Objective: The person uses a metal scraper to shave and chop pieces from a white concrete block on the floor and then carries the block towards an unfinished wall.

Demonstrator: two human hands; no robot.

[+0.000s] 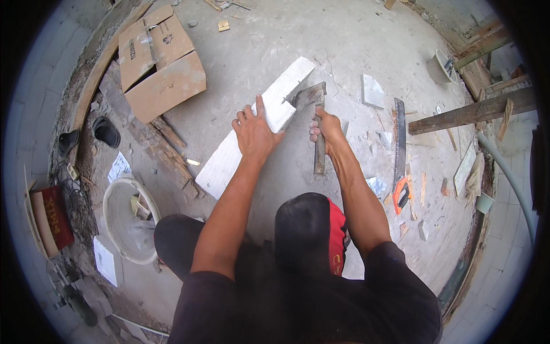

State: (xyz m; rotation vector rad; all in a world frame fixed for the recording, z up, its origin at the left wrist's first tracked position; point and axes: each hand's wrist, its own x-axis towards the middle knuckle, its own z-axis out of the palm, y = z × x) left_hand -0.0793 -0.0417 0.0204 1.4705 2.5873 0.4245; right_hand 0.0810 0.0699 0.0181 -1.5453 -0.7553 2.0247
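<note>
A long white block (225, 163), which looks like aerated concrete, lies slantwise on the floor in front of me. A notch is cut into its right side, toward the far end. My left hand (253, 133) rests on top of the block, beside the notch, its fingers spread and open. My right hand (325, 131) is closed round the handle of a hatchet (310, 94). The hatchet's head points left, with its edge at the notch; from this view I cannot tell whether it touches the block. Its handle end hangs below my fist.
At the far left stands a cardboard box (166, 86), with wooden planks (152, 146) alongside. A white bucket (110, 221) is by my left knee. To the right lie an orange-handled handsaw (399, 143) and a white offcut (372, 92). A timber beam (470, 113) juts in from the right.
</note>
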